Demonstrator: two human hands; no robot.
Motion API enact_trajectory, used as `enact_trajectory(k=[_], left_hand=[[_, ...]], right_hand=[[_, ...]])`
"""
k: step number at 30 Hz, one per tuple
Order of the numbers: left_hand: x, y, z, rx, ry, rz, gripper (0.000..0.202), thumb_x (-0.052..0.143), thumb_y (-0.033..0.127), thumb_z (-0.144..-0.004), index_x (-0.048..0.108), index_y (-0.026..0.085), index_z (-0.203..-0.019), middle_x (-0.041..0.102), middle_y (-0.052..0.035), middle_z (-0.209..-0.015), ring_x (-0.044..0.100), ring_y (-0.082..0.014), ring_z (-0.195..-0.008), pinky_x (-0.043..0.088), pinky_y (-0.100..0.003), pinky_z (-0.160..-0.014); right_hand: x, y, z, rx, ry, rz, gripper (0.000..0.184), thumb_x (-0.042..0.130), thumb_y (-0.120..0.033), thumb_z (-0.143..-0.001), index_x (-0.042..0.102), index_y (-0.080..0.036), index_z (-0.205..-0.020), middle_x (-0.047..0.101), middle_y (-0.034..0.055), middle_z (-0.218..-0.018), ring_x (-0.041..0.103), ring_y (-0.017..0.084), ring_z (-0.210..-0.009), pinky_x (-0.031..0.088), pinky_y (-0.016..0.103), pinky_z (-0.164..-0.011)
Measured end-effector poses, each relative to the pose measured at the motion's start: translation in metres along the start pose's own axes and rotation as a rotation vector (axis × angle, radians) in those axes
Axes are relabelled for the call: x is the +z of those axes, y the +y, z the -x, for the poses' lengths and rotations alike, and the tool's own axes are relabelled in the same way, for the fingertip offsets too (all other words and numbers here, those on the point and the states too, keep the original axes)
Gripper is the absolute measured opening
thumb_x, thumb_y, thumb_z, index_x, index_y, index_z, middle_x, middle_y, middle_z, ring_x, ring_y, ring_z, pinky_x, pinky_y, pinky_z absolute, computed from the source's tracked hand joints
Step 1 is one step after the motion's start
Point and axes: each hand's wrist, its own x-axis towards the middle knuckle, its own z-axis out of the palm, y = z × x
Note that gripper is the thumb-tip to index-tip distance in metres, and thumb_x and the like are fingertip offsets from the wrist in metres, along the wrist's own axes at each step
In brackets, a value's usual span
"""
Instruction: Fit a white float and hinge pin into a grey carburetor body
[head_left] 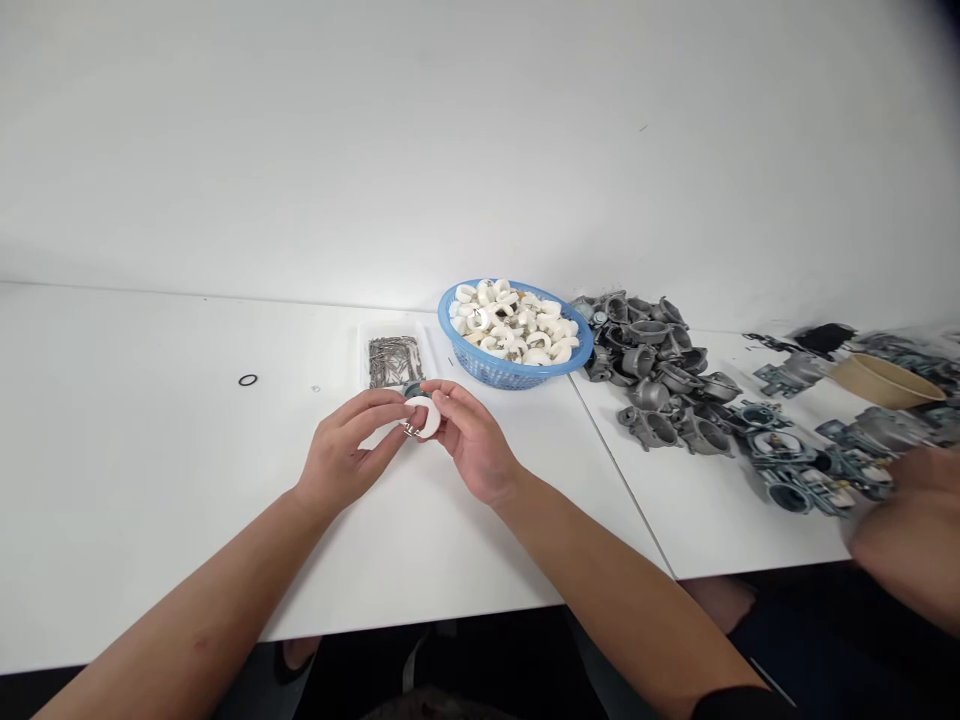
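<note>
Both hands, the left hand and right hand, are pinching one white float piece above the tabletop; its small metal part is being hard to see.

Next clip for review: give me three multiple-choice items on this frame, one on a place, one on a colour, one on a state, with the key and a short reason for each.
1. Where does the small black ring lie?
A. on the table left of the hands
B. inside the basket
C. on the pile of grey metal parts

2. What colour is the basket that holds the white pieces?
A. red
B. blue
C. green

3. How is the white piece held?
A. it lies untouched on the table
B. by the left hand alone
C. between the fingers of both hands

Key:
1 A: the ring sits alone on the white table, well left of the left hand.
2 B: its mesh wall and rim are blue.
3 C: fingertips of the left hand and the right hand meet on it.
</note>
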Motion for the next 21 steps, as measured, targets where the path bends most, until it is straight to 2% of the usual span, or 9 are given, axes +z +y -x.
enact_trajectory(k=[7, 13, 18, 21], left_hand=[[-0.0009, 0.0022, 0.0016, 0.024, 0.032, -0.057, 0.035, 0.067, -0.002, -0.083, 0.067, 0.02, -0.111, 0.076, -0.0027, -0.097, 0.072, -0.0138, -0.088, 0.058, -0.024, -0.079], [0.0004, 0.0034, -0.0024, 0.029, 0.038, -0.039, 0.031, 0.068, -0.002, -0.083, 0.068, 0.019, -0.106, 0.075, -0.0023, -0.09, 0.07, -0.0128, -0.08, 0.056, -0.025, -0.072], [-0.0007, 0.0052, -0.0043, 0.046, 0.045, -0.048, 0.03, 0.067, -0.003, -0.083, 0.067, 0.019, -0.103, 0.074, -0.0018, -0.087, 0.068, -0.012, -0.077, 0.055, -0.025, -0.07], [-0.0014, 0.0075, -0.0053, 0.042, 0.056, -0.082, 0.027, 0.068, -0.002, -0.083, 0.068, 0.019, -0.1, 0.073, -0.0009, -0.085, 0.066, -0.0117, -0.074, 0.053, -0.027, -0.07]], right_hand=[[0.0, -0.0028, 0.0015, 0.092, 0.005, -0.147, 0.036, 0.077, -0.041, -0.079, 0.065, -0.019, -0.105, 0.067, 0.002, -0.08, 0.061, 0.015, -0.079, 0.052, 0.028, -0.072], [0.0003, -0.0037, 0.0006, 0.166, 0.055, -0.242, 0.03, 0.079, -0.037, -0.077, 0.067, -0.018, -0.096, 0.064, -0.0008, -0.077, 0.053, 0.009, -0.062, 0.055, 0.029, -0.072], [-0.0007, -0.0018, -0.0008, 0.173, 0.143, -0.15, 0.033, 0.082, -0.041, -0.073, 0.065, -0.019, -0.091, 0.055, -0.0039, -0.07, 0.053, 0.01, -0.063, 0.054, 0.029, -0.069], [0.0002, -0.0001, 0.0, 0.136, 0.155, -0.019, 0.036, 0.08, -0.048, -0.074, 0.064, -0.02, -0.09, 0.056, -0.0032, -0.072, 0.052, 0.01, -0.062, 0.051, 0.028, -0.065]])
